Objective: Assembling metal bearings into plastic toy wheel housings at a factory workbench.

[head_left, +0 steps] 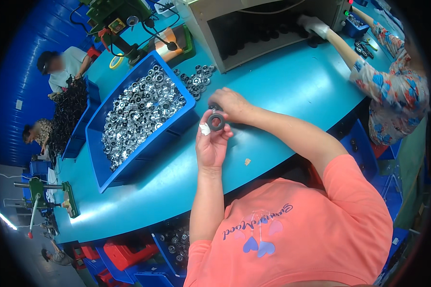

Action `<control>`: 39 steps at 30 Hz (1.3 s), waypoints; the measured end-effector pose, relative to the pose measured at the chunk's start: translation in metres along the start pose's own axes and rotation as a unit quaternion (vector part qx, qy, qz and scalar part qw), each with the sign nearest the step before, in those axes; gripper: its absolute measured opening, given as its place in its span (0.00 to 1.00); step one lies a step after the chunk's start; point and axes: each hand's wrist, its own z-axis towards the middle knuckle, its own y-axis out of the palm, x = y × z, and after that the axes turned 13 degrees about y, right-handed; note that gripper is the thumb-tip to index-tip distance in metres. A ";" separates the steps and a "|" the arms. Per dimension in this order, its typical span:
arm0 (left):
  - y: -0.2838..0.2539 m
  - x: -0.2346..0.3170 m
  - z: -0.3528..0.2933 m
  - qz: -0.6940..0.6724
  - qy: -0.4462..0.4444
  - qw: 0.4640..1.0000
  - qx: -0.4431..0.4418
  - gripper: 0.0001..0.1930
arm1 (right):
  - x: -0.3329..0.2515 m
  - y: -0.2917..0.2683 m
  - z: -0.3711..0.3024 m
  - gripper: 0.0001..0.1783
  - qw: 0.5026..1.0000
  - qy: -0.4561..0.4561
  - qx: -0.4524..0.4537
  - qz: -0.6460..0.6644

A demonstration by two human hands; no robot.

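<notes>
A blue-green table (297, 79) curves across the workshop. At left, a blue bin (96, 143) is filled with shiny metal parts (139, 112), so most of the batch looks left to do; right of it lies a small loose cluster (198, 81) of similar parts, whether finished or waiting is unclear. Next, the left hand (213, 146), 1 finger in a white wrap (204, 129), holds a black ring (221, 123) between thumb and fingers, above the table; this 1 piece seems midway. The right hand (233, 105) curls its fingers narrowly by a small dark piece (216, 107) just behind the ring; whether they grip it is unclear. For moving, the bin wall bounds the left side, the cabinet (201, 33) the far side, while bare tabletop runs rightward and toward the near edge, past a small scrap (247, 162). At far right, a co-worker's gloved hand (313, 25) reaches into the cabinet, well apart.
</notes>
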 end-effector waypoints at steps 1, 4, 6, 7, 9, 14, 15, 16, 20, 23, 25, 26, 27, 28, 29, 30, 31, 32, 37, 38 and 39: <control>0.002 0.001 0.000 -0.001 0.004 1.000 0.003 0.24 | 0.001 -0.007 -0.005 0.18 0.999 0.015 -0.014 0.027; 0.013 -0.004 0.000 0.218 0.089 0.971 0.042 0.24 | 0.003 -0.034 -0.023 0.19 0.992 0.056 -0.044 0.104; 0.017 -0.009 0.001 0.332 0.131 0.933 0.058 0.26 | 0.004 -0.048 -0.035 0.19 0.984 0.078 -0.047 0.153; 0.012 -0.013 0.000 0.381 0.147 0.912 0.048 0.26 | 0.002 -0.053 -0.040 0.19 0.978 0.098 -0.060 0.172; 0.011 -0.016 -0.001 0.475 0.175 0.862 0.027 0.25 | 0.003 -0.053 -0.050 0.19 0.966 0.113 -0.073 0.221; 0.023 -0.018 -0.004 0.551 0.187 0.813 0.010 0.23 | 0.002 -0.045 -0.064 0.20 0.938 0.128 -0.104 0.305; 0.024 -0.019 -0.004 0.561 0.187 0.806 0.012 0.22 | 0.001 -0.044 -0.065 0.20 0.930 0.132 -0.110 0.325; 0.023 -0.019 -0.005 0.581 0.186 0.793 0.012 0.22 | 0.001 -0.042 -0.065 0.19 0.921 0.136 -0.117 0.345; 0.022 -0.020 -0.005 0.618 0.190 0.763 0.012 0.23 | 0.003 -0.037 -0.066 0.20 0.909 0.137 -0.134 0.369; 0.023 -0.020 -0.005 0.633 0.191 0.750 0.013 0.24 | 0.005 -0.034 -0.067 0.21 0.898 0.138 -0.144 0.392; 0.025 -0.019 -0.005 0.642 0.188 0.743 0.018 0.25 | 0.005 -0.034 -0.066 0.22 0.894 0.131 -0.154 0.400; 0.026 -0.019 -0.005 0.643 0.186 0.742 0.022 0.26 | 0.006 -0.034 -0.066 0.22 0.893 0.129 -0.152 0.404; 0.027 -0.019 -0.005 0.644 0.184 0.742 0.027 0.26 | 0.006 -0.033 -0.066 0.22 0.891 0.126 -0.152 0.408; 0.027 -0.019 -0.005 0.642 0.188 0.743 0.029 0.27 | 0.005 -0.033 -0.066 0.22 0.890 0.123 -0.151 0.413; 0.026 -0.020 -0.006 0.639 0.191 0.744 0.031 0.27 | 0.005 -0.033 -0.066 0.22 0.891 0.123 -0.152 0.409; 0.026 -0.020 -0.005 0.637 0.195 0.745 0.033 0.28 | 0.005 -0.033 -0.066 0.22 0.893 0.122 -0.153 0.406; 0.025 -0.020 -0.005 0.638 0.198 0.744 0.032 0.28 | 0.004 -0.032 -0.066 0.22 0.894 0.122 -0.153 0.402; 0.025 -0.020 -0.005 0.638 0.200 0.743 0.032 0.29 | 0.004 -0.033 -0.066 0.22 0.895 0.120 -0.151 0.401; 0.026 -0.020 -0.006 0.638 0.211 0.740 0.026 0.29 | 0.003 -0.032 -0.067 0.21 0.896 0.117 -0.142 0.403; 0.024 -0.020 -0.006 0.636 0.214 0.741 0.024 0.29 | 0.003 -0.032 -0.067 0.21 0.891 0.119 -0.143 0.415; 0.023 -0.020 -0.006 0.634 0.217 0.742 0.022 0.29 | 0.003 -0.032 -0.067 0.21 0.885 0.121 -0.144 0.425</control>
